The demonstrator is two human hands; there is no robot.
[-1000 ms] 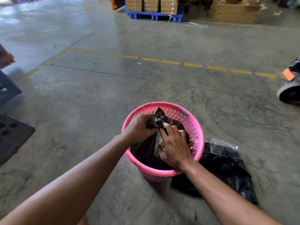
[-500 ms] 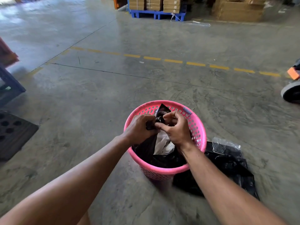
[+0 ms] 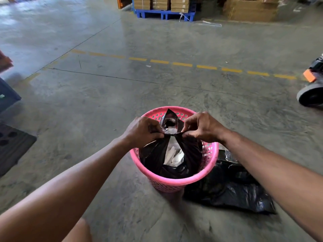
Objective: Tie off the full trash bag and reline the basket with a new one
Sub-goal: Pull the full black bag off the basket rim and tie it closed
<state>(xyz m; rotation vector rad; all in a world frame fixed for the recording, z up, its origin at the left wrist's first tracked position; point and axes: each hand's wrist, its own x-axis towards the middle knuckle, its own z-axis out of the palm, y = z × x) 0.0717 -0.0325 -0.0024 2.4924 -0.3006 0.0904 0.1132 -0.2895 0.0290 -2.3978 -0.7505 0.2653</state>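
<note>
A pink perforated basket (image 3: 176,182) stands on the concrete floor right below me. Inside it sits a full black trash bag (image 3: 154,154) with white crumpled waste showing through a gap. My left hand (image 3: 142,131) and my right hand (image 3: 201,126) each pinch a gathered edge of the bag's top above the basket, with a taut twisted strip stretched between them. A flap of the bag sticks up behind the strip. A pack of new black bags (image 3: 229,191) lies flat on the floor against the basket's right side.
A black perforated mat (image 3: 14,147) lies at the left. A wheeled machine with an orange part (image 3: 311,91) stands at the right edge. A dashed yellow line (image 3: 183,64) crosses the floor ahead. Cardboard boxes on a blue pallet (image 3: 164,13) stand far back.
My hands have moved apart, the right one out from over the basket's middle to its right rim, and the bag's top edges are now stretched tight between them.
</note>
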